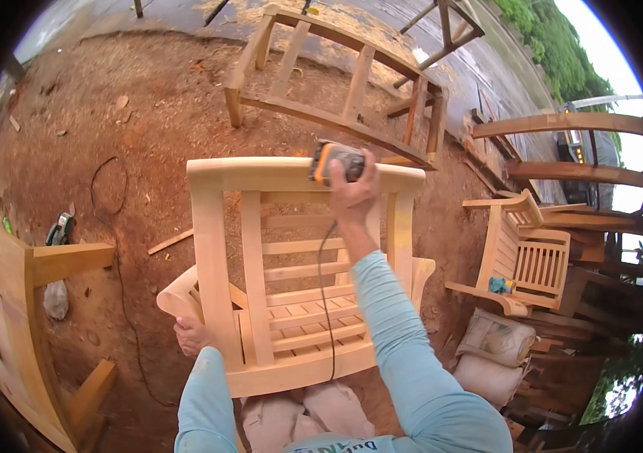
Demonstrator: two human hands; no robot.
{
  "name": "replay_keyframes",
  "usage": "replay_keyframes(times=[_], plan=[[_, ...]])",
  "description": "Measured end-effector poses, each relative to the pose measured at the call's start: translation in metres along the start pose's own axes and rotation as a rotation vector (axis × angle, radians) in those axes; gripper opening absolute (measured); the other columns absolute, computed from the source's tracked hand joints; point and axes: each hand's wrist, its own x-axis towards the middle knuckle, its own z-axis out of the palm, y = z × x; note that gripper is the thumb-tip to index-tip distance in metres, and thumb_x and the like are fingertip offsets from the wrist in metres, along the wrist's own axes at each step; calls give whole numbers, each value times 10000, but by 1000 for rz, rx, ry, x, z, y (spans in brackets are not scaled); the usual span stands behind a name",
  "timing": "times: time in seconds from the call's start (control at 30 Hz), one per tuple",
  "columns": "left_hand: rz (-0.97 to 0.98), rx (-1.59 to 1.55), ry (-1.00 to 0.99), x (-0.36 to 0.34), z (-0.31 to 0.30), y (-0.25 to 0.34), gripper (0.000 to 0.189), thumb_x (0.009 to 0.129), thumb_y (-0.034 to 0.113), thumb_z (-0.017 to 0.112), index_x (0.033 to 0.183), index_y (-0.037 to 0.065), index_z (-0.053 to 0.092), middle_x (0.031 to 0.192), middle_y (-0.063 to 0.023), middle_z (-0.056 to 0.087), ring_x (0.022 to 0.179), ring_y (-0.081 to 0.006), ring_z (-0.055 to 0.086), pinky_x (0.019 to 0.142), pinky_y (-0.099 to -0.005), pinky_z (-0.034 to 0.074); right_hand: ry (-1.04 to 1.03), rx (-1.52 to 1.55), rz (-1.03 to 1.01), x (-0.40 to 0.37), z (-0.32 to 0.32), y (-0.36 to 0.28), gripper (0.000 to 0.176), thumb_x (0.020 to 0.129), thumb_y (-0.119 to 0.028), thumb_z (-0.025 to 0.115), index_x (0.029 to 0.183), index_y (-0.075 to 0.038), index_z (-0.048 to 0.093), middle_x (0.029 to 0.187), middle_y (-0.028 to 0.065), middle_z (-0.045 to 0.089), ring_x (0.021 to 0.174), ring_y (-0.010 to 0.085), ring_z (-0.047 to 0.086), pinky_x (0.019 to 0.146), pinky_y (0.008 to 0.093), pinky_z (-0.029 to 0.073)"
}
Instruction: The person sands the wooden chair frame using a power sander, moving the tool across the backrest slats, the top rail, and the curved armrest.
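While on pale wood rail (pixel 253 175) — boxy sander (pixel 339 161), R hand (pixel 354 195).

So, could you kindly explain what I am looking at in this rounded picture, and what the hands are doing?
No machine here: a person wears one camera on the head, looking forward and down; its wide lens bends the edges. The blue sleeves are that person's own arms. The right hand closes its grip on an orange and grey sander set on the top rail of a pale wooden chair; its cord hangs down. The left hand holds the chair's armrest. Around, on reddish ground, stand another chair and sacks.
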Motion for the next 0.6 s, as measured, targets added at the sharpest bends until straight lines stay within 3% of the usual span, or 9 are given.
replay_keyframes(times=[0.17, 0.27, 0.37, 0.5, 0.6], plan=[[-19, -15, -29, -2, -10, 5, 471, 1063, 474, 471, 945, 79, 698, 906, -161, 749, 859, -414, 709, 749, -565, 535, -64, 88, -134, -46, 44, -70, 728, 860, -444, 789, 1444, -112, 510, 1367, 222, 568, 1211, 414, 630, 951, 507, 574], [-31, 6, -50, -1, -11, 6, 486, 1065, 489, 462, 970, 83, 711, 929, -160, 758, 876, -416, 714, 758, -566, 540, -105, 184, -214, -70, 63, -105, 759, 807, -428, 851, 1435, -152, 525, 1369, 193, 585, 1210, 405, 643, 947, 497, 578], [-50, 54, -55, -1, -15, 9, 495, 1066, 501, 461, 981, 86, 718, 940, -157, 765, 886, -413, 719, 758, -566, 545, -274, 215, -224, -84, 65, -124, 766, 787, -421, 860, 1437, -186, 528, 1394, 163, 583, 1221, 401, 647, 926, 501, 595], [-50, 80, -47, -1, -11, 7, 502, 1067, 511, 460, 986, 88, 719, 932, -155, 768, 869, -416, 721, 745, -571, 545, -193, 190, -214, -71, 54, -108, 726, 798, -381, 852, 1418, -168, 539, 1393, 161, 589, 1195, 401, 657, 924, 491, 595], [-47, 75, -54, -1, -12, 7, 503, 1068, 510, 459, 985, 87, 717, 925, -158, 768, 854, -421, 720, 736, -576, 541, -89, 112, -245, -44, 39, -60, 713, 810, -381, 831, 1411, -140, 531, 1422, 192, 557, 1248, 411, 624, 942, 507, 594]])
